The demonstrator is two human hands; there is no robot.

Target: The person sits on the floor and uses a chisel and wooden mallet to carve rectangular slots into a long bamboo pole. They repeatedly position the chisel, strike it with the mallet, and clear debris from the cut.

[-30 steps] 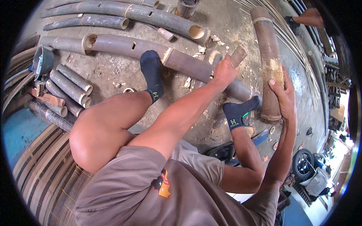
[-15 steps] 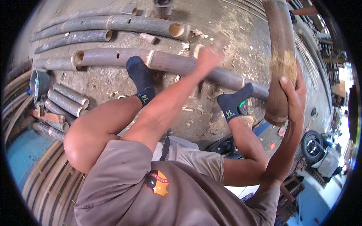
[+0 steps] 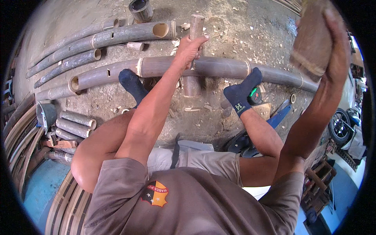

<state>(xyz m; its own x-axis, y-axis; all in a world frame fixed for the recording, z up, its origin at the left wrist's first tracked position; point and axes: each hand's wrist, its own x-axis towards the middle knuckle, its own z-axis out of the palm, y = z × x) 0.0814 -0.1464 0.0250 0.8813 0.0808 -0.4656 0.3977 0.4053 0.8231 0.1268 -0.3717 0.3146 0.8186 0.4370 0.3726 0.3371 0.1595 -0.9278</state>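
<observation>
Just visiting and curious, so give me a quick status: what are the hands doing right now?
Left hand shut on short wooden billet, held upright against long bamboo pole. Right hand raised, shut on thick bamboo piece. Socked feet rest by the pole.

Bamboo workshop, open-sided, w/ rough concrete floor (image 3: 243,23). Evidence: long bamboo poles (image 3: 98,39) laid out at 10–12 o'clock; short cut sections (image 3: 74,124) stacked at 9 o'clock; split strips (image 3: 19,133) bundled along the rim at 8–9 o'clock; chips and offcuts (image 3: 196,109) scattered near centre; a blue-handled saw (image 3: 280,115) at 3–4 o'clock. A wheel (image 3: 340,126) at 3 o'clock, beyond the work area.
</observation>
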